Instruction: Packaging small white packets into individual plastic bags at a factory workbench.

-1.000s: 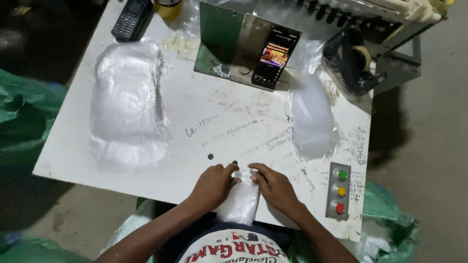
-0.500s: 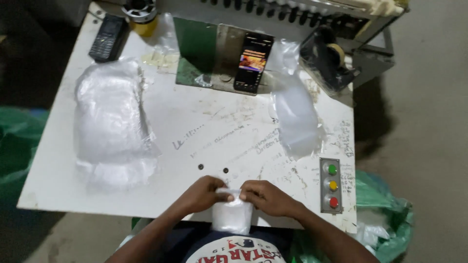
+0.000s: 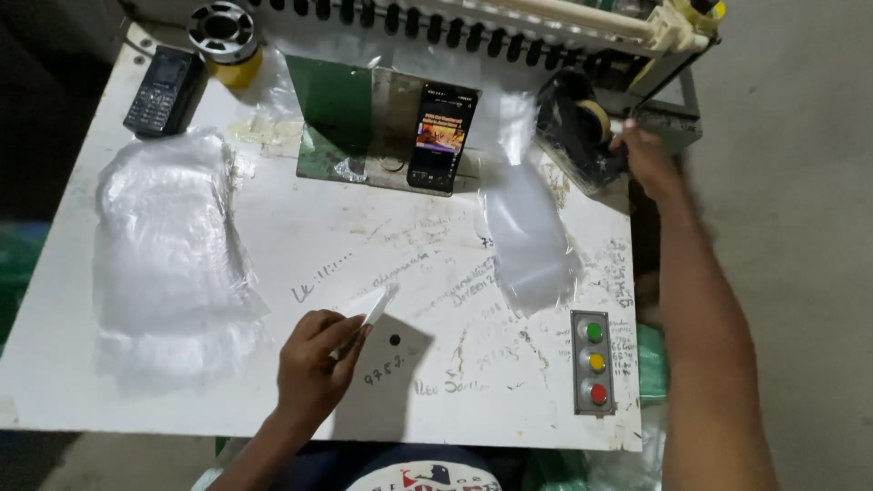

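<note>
Head view, looking down on a scuffed white table (image 3: 273, 236) scribbled over with pen marks. At the far left corner lies a dark keypad phone (image 3: 164, 91), and just beside it stands a yellow tape roll (image 3: 224, 36) with a black and silver hub. Below them a thick stack of clear plastic bags (image 3: 168, 264) covers the left part of the table.

Near the front edge, the left hand (image 3: 314, 368) rests on the table with its fingers curled together, pinching a small white packet (image 3: 368, 309) that sticks up and to the right, tilted, above a small dark hole in the tabletop.

At the back centre, a smartphone (image 3: 443, 136) with a lit screen leans against a green and metal plate (image 3: 350, 118). Right of it lies a second, smaller pile of clear bags (image 3: 527, 236).

A grey panel (image 3: 593, 362) with green, yellow and red round buttons sits at the right front. The right hand (image 3: 647, 155) reaches to a black tape dispenser (image 3: 577, 127) at the back right; it is blurred, so whether its fingers grip anything cannot be told.
</note>
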